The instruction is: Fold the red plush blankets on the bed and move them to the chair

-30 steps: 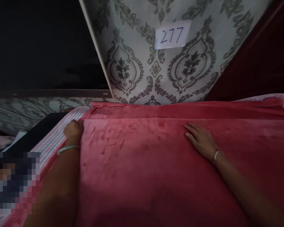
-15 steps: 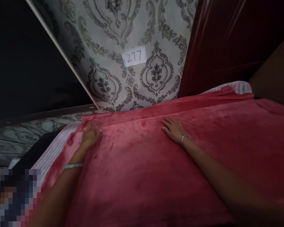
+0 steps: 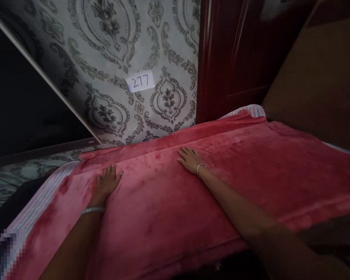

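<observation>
A plush pinkish-red blanket [image 3: 157,202] lies spread out in front of me, its far part doubled along a long straight fold. My left hand [image 3: 108,181] rests flat on it toward the left, fingers spread, a pale band around the wrist. Farther right, my right hand [image 3: 189,159] presses palm down close to the fold, fingers apart, with a thin bracelet on that wrist. Neither hand grips anything. Beneath the blanket, a striped cloth [image 3: 43,194] shows along the left side and at the far right corner.
Patterned wallpaper [image 3: 111,31] with a paper label reading 277 [image 3: 140,81] rises behind the blanket. A dark panel [image 3: 23,97] stands at the left, a glossy dark-red wooden door or panel [image 3: 236,58] at the back right. A brown surface [image 3: 317,74] borders the right.
The view has shifted, so the wall and blanket sit farther left and more of the right side shows. My left hand has slid nearer to me; my right hand stays by the fold.
</observation>
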The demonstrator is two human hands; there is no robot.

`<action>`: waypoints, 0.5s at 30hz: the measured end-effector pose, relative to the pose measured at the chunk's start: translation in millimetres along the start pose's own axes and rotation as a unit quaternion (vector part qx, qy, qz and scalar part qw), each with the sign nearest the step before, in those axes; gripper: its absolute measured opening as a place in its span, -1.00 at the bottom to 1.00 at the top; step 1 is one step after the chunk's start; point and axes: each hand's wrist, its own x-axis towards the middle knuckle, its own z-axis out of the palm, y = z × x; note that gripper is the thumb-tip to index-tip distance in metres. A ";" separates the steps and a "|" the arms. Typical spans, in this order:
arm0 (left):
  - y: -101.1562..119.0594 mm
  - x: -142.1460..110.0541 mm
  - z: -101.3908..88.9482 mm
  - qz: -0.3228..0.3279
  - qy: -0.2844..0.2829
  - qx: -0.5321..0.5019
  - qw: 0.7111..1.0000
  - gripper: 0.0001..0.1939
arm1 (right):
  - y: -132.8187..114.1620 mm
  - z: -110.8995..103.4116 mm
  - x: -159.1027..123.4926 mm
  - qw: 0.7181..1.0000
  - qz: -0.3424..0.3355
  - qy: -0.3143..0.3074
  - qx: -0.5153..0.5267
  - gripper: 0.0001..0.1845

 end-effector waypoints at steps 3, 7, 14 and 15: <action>11.3 -7.8 -22.0 0.008 0.002 0.026 1.000 -0.30 | -4.3 -6.9 -3.2 1.000 0.006 0.000 0.002 -0.39; 40.0 -26.9 -50.3 -0.008 0.023 -0.006 1.000 -0.30 | -15.4 -22.2 -12.7 1.000 0.022 -0.005 0.009 -0.40; 132.0 -90.5 -49.4 0.129 0.025 -0.100 0.986 -0.33 | -54.9 -22.4 -60.7 0.998 -0.052 0.022 0.011 -0.37; 142.7 -98.9 -44.5 0.139 0.027 -0.095 0.985 -0.33 | -58.5 -17.3 -67.7 0.999 -0.052 0.017 0.007 -0.37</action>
